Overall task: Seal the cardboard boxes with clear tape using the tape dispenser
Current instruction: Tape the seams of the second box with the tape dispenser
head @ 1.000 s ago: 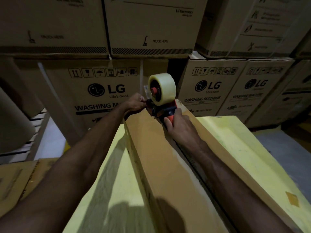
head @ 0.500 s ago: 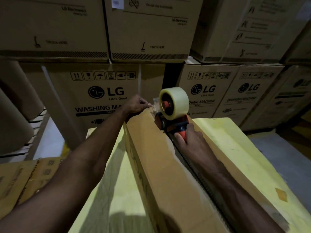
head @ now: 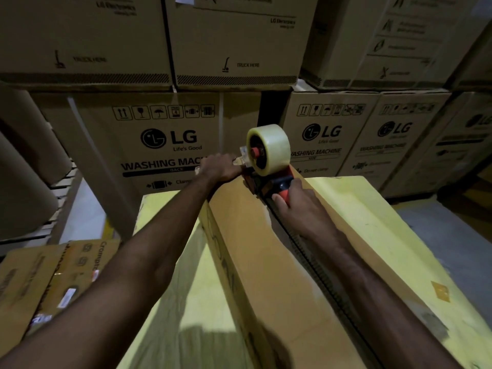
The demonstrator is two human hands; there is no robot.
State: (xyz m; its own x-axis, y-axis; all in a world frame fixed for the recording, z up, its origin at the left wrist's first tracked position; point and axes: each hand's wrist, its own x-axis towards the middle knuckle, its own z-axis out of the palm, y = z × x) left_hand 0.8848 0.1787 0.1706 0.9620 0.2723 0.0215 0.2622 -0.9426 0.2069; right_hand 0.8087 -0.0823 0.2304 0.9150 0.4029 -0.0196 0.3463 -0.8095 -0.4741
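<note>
A long brown cardboard box (head: 269, 265) lies lengthwise in front of me on a yellow surface (head: 372, 225). Its top seam (head: 314, 265) runs away from me as a dark line. At the far end of the seam stands the tape dispenser (head: 269, 166), black and red, with a roll of clear tape on top. My right hand (head: 298, 202) grips its red handle. My left hand (head: 221, 166) sits curled at the box's far edge and pinches the loose tape end beside the roll.
Stacked LG washing machine cartons (head: 165, 134) form a wall right behind the box. Flattened printed cardboard (head: 48, 278) lies at the lower left. Grey floor (head: 458, 246) shows to the right of the yellow surface.
The dispenser and my right hand have stayed near the far end of the seam, shifting slightly. My left hand keeps hold at the box's far edge. The view has shifted a little.
</note>
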